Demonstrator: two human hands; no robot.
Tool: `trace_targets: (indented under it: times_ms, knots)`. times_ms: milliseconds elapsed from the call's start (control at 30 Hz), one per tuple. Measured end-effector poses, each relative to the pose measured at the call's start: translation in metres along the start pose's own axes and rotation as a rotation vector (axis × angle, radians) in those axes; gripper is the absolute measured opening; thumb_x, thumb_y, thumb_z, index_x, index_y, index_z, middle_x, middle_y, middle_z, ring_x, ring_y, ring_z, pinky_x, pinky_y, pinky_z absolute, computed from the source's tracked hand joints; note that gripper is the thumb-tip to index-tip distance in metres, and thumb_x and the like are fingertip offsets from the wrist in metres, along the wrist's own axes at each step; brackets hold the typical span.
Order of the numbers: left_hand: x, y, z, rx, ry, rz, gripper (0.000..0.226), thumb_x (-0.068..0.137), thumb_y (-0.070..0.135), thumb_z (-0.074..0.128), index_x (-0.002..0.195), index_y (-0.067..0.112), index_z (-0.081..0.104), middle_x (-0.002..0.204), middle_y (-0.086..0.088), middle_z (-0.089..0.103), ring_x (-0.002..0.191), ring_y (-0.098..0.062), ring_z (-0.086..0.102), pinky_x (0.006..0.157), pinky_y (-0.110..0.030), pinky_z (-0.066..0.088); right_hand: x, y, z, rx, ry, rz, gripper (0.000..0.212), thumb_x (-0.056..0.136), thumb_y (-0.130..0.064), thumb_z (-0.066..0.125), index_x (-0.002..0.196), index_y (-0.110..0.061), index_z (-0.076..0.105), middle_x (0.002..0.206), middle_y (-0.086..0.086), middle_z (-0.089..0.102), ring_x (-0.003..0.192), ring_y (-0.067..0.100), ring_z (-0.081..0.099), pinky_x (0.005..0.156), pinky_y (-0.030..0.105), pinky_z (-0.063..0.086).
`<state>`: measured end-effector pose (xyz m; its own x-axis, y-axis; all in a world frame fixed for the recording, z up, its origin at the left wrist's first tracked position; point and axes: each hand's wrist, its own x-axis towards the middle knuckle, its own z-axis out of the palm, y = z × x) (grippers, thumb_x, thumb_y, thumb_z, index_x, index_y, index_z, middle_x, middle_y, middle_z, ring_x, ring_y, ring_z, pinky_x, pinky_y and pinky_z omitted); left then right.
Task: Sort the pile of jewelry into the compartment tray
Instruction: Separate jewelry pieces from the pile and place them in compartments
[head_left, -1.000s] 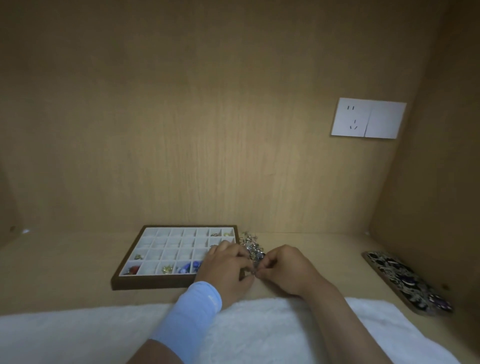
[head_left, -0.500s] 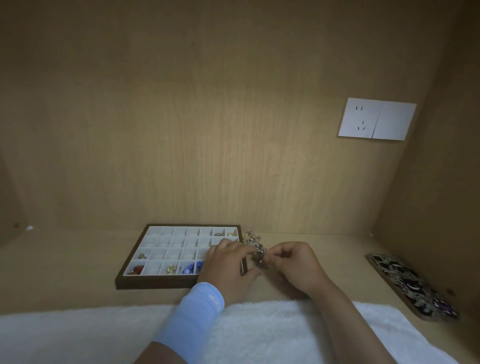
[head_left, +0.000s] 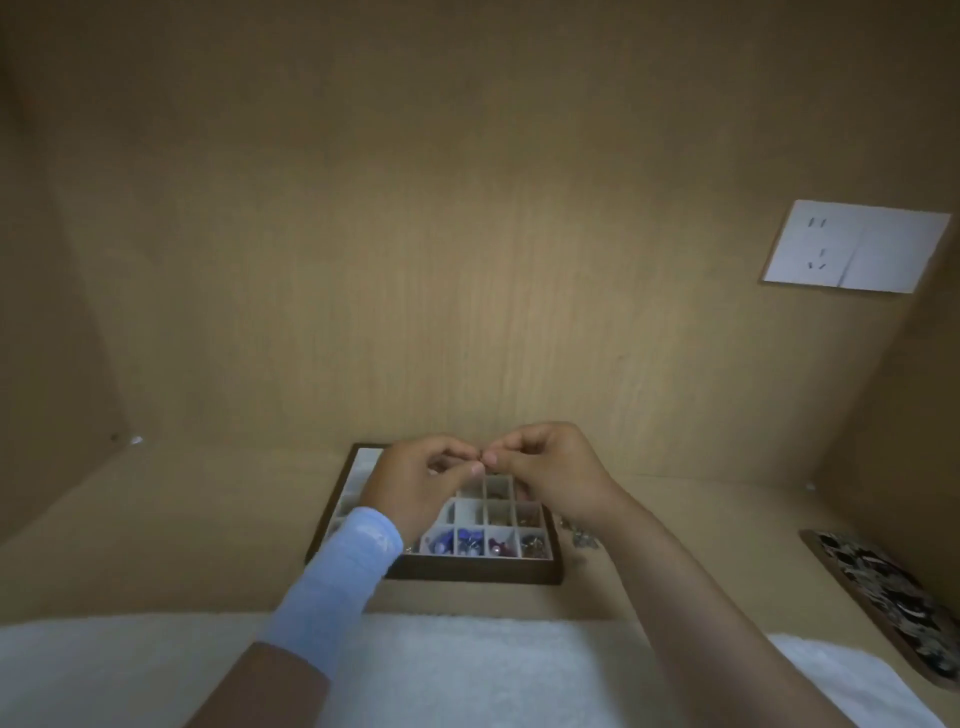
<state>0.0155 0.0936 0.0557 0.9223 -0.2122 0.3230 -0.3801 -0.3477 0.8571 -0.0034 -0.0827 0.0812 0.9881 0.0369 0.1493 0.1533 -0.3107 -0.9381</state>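
Observation:
A brown-framed compartment tray (head_left: 478, 571) with white cells lies on the wooden surface. Its front row holds blue, purple and gold pieces (head_left: 470, 543). My left hand (head_left: 421, 483), with a light blue wristband, and my right hand (head_left: 550, 473) hover over the tray's back rows. Their fingertips meet and pinch a tiny jewelry piece (head_left: 482, 460), too small to make out. What shows of the silver jewelry pile (head_left: 582, 538) lies right of the tray, mostly hidden behind my right forearm.
A white fluffy towel (head_left: 467, 670) covers the front edge under my forearms. A dark patterned oblong tray (head_left: 883, 587) lies at the far right. Wooden walls close in at the back and sides, with a white wall socket (head_left: 852, 247) on the back wall.
Both hands lifted from the pile beside the tray and moved left over the tray, fingertips still pinched together. The view has moved closer and shifted left.

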Motion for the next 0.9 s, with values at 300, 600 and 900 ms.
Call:
trace_targets:
  times_ms: [300, 600, 900]
  knots:
    - [0.004, -0.06, -0.089, -0.025, 0.109, -0.061, 0.02, 0.081, 0.01, 0.077, 0.075, 0.029, 0.076, 0.077, 0.011, 0.076, 0.071, 0.0, 0.066, 0.072, -0.01, 0.049, 0.065, -0.026, 0.086, -0.376, -0.286, -0.098, 0.007, 0.089, -0.024, 0.073, 0.083, -0.027, 0.076, 0.069, -0.022, 0.07, 0.067, -0.011, 0.062, 0.072, 0.017, 0.046]
    - [0.001, -0.11, -0.101, 0.078, -0.016, -0.203, 0.024, 0.084, 0.008, 0.07, 0.095, 0.029, 0.067, 0.091, 0.007, 0.064, 0.073, 0.002, 0.057, 0.072, -0.012, 0.042, 0.074, -0.02, 0.121, -0.809, -0.488, -0.113, 0.007, 0.09, -0.03, 0.071, 0.083, -0.03, 0.074, 0.083, -0.012, 0.07, 0.079, 0.001, 0.063, 0.079, 0.027, 0.052]
    - [0.008, -0.117, -0.095, 0.13, 0.012, -0.223, 0.019, 0.085, 0.013, 0.067, 0.101, 0.021, 0.072, 0.102, 0.002, 0.061, 0.074, 0.003, 0.053, 0.081, -0.019, 0.044, 0.074, -0.016, 0.137, -1.008, -0.496, -0.152, 0.009, 0.088, -0.032, 0.07, 0.09, -0.027, 0.077, 0.088, -0.012, 0.073, 0.081, 0.004, 0.063, 0.082, 0.033, 0.055]
